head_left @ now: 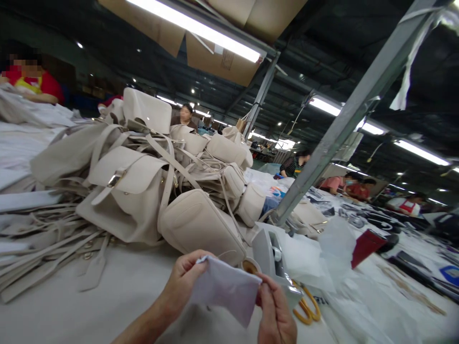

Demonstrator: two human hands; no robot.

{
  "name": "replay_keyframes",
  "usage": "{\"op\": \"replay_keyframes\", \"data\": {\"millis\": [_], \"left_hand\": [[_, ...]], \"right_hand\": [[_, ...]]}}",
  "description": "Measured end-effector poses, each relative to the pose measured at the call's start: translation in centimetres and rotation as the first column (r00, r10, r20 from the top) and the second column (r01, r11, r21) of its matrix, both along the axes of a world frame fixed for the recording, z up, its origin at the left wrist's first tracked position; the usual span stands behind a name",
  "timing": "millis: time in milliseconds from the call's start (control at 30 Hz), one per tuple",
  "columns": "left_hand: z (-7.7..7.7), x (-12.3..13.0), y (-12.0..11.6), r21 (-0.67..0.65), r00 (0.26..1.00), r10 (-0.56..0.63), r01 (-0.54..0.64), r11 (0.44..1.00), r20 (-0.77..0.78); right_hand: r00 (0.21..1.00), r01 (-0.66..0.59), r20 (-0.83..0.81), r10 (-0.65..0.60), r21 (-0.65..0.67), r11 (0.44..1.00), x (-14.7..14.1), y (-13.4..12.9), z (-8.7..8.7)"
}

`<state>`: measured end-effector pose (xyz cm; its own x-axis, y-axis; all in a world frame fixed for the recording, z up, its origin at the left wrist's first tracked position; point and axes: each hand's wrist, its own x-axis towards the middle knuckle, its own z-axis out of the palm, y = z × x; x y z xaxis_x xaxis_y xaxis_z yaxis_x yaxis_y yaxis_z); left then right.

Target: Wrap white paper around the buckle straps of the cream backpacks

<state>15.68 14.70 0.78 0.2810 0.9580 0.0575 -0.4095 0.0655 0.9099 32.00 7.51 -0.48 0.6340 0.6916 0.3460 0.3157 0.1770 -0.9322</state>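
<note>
A thin, pale lilac sheet [227,289] is stretched between my two hands above the table. My left hand [184,279] pinches its upper left corner between thumb and fingers. At its right edge, my right hand [274,310] grips it with the fingers closed. Whether the sheet is paper or cloth I cannot tell. Just behind it stand a grey tape dispenser [270,253] and a round tape roll [251,265]. Scissors with yellow handles [308,306] lie to the right of my right hand.
Beige bags [132,191] form a large heap behind my hands, with loose straps [53,253] at the left. A slanted metal post [333,138] rises behind the dispenser. Clear plastic [373,306] and a red object [367,247] lie right. Several people sit farther back.
</note>
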Motion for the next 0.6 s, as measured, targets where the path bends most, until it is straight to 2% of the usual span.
{"op": "replay_keyframes", "data": {"millis": [67, 100, 167, 267, 433, 500, 600], "left_hand": [[0.4, -0.3, -0.3, 0.100, 0.998, -0.036, 0.040, 0.994, -0.049], [0.5, -0.4, -0.5, 0.134, 0.997, -0.051, 0.059, 0.989, -0.066], [0.4, -0.4, -0.7, 0.159, 0.994, -0.077, 0.089, 0.983, -0.079], [-0.2, -0.2, -0.6, 0.106, 0.994, -0.105, 0.109, 0.988, -0.038], [-0.8, 0.0, 0.1, -0.057, 0.975, -0.110, 0.123, 0.991, 0.191], [-0.7, -0.1, 0.2, -0.028, 0.964, -0.129, 0.139, 0.990, 0.234], [-0.6, -0.2, 0.1, 0.070, 0.967, -0.159, 0.148, 0.986, 0.197]], "right_hand": [[0.987, -0.128, -0.091, 0.133, 0.056, 0.990, 0.5, 0.1, 0.2], [0.977, -0.185, -0.088, 0.192, 0.082, 0.979, 0.5, 0.0, 0.3], [0.973, -0.228, -0.006, 0.230, 0.087, 0.970, 0.4, 0.0, 0.4], [0.978, -0.181, 0.113, 0.173, 0.068, 0.981, 0.2, -0.1, 0.3], [0.969, -0.188, 0.192, 0.153, 0.179, 0.966, 0.5, -0.5, 0.3], [0.974, -0.167, 0.186, 0.131, 0.193, 0.967, 0.6, -0.7, 0.4], [0.984, -0.108, 0.162, 0.075, 0.204, 0.973, 0.5, -1.0, 0.5]]}}
